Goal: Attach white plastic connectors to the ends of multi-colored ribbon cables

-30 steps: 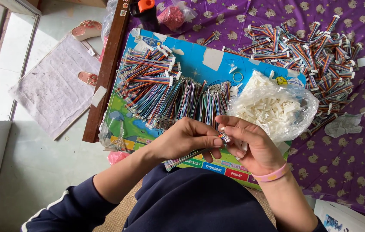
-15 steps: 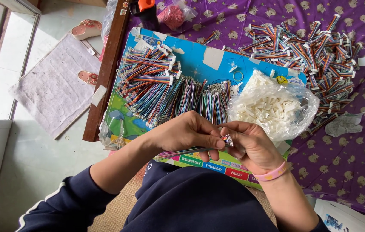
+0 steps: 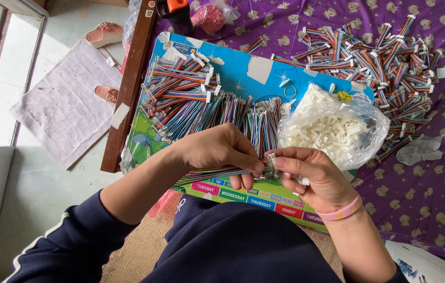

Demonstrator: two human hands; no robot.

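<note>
A: What lies at the far left?

B: A pale mat (image 3: 62,107) on the floor, with a pink sandal (image 3: 105,33) beyond it. Next comes a dark wooden edge (image 3: 130,89), and against it a colourful board (image 3: 243,73) that carries most of the work.

A: And on the board?

B: On its left half, a pile of loose striped wire bundles (image 3: 191,102), fanned out side by side. In front of that pile is the left hand (image 3: 220,152), closed around one wire bundle (image 3: 209,175), which runs out flat to the left under the palm.

A: Where does that bundle end?

B: At a small white connector (image 3: 270,163) between the two hands, just above the near edge of the board. The right hand (image 3: 314,175) meets it there, thumb and forefinger pinched on the connector. A pink band (image 3: 340,212) sits on that wrist.

A: Farther right?

B: A clear plastic bag (image 3: 332,128) full of white connectors, lying on the right end of the board, just behind the right hand. Past it, on a purple patterned cloth (image 3: 432,188), is a heap of finished wires (image 3: 374,60) with white ends.
</note>
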